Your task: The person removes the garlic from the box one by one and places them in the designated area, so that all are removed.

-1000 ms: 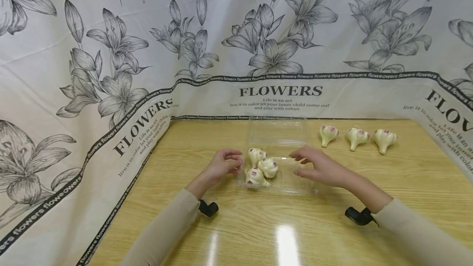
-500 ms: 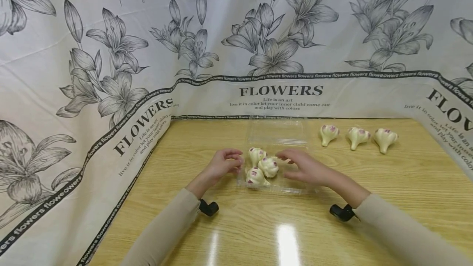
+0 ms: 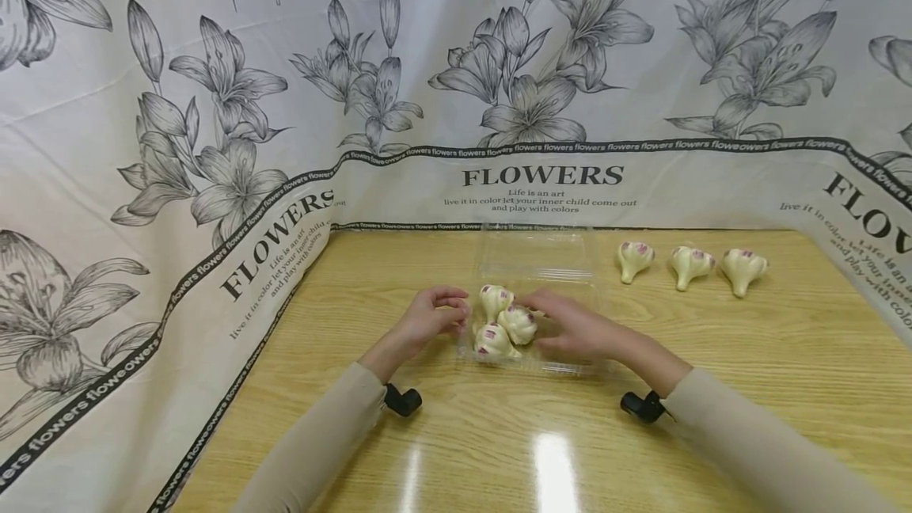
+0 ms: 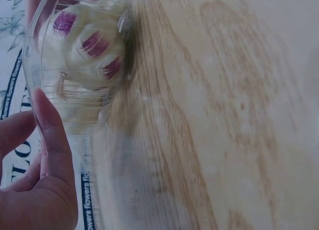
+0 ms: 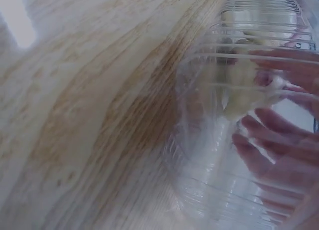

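A clear plastic clamshell box lies on the table with its lid folded back. Three garlic bulbs, cream with purple patches, sit together in its left half. At the box's left side, my left hand pinches the rim between thumb and fingers, as the left wrist view shows. My right hand is inside the box, just right of the bulbs, its fingers spread and nothing held between them. Through the ridged plastic wall, the right wrist view shows those fingers beside a blurred bulb; whether they touch cannot be told.
Three more garlic bulbs stand in a row at the back right of the wooden table. The raised lid lies toward the back, near the flower-printed cloth, which walls the table at the back and sides.
My right hand has moved left, from the right side of the box to beside the bulbs. My left hand stays at the rim, and the bulbs have not visibly moved.
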### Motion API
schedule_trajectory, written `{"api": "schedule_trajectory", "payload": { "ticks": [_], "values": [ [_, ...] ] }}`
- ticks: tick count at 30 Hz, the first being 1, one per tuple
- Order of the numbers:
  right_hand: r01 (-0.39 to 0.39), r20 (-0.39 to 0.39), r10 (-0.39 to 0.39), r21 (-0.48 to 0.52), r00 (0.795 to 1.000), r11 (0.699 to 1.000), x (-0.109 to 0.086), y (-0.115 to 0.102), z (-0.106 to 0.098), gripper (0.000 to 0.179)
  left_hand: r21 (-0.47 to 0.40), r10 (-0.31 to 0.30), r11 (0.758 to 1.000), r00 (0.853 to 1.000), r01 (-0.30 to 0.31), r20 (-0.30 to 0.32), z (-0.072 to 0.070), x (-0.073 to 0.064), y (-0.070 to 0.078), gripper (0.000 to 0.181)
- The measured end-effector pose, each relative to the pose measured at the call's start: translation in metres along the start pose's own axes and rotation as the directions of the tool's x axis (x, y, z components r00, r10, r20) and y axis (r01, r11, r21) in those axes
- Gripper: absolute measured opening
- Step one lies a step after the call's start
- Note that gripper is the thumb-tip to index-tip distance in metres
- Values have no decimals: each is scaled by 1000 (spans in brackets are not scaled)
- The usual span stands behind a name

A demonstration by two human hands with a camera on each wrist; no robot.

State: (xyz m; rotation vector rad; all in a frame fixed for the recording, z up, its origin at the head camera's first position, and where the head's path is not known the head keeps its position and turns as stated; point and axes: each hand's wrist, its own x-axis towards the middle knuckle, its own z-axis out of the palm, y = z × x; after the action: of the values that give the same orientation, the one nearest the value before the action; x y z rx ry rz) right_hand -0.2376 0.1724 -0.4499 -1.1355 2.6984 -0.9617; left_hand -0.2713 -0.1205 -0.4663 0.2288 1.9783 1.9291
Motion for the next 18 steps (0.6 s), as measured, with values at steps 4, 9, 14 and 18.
{"api": "schedule_trajectory", "payload": {
  "ticks": [4, 9, 14, 18],
  "values": [
    [-7, 19, 8, -9, 1000, 1000, 0, -1, 1, 72, 6, 1, 1000, 1000, -1, 1, 0, 0, 0, 42],
    [-2, 30, 4, -43, 1000, 999, 2, -2, 1, 72, 4, -3, 1000, 1000, 3, 3, 1, -1, 1, 41],
    [-21, 40, 26, -101, 999, 995, 0, -4, 0, 73, -1, -5, 1000, 1000, 5, 8, 1, -2, 2, 41],
    [-47, 51, 54, -131, 997, 990, -3, -7, -2, 74, 1, -5, 1000, 1000, 5, 9, 0, -2, 2, 42]
  ]
}}
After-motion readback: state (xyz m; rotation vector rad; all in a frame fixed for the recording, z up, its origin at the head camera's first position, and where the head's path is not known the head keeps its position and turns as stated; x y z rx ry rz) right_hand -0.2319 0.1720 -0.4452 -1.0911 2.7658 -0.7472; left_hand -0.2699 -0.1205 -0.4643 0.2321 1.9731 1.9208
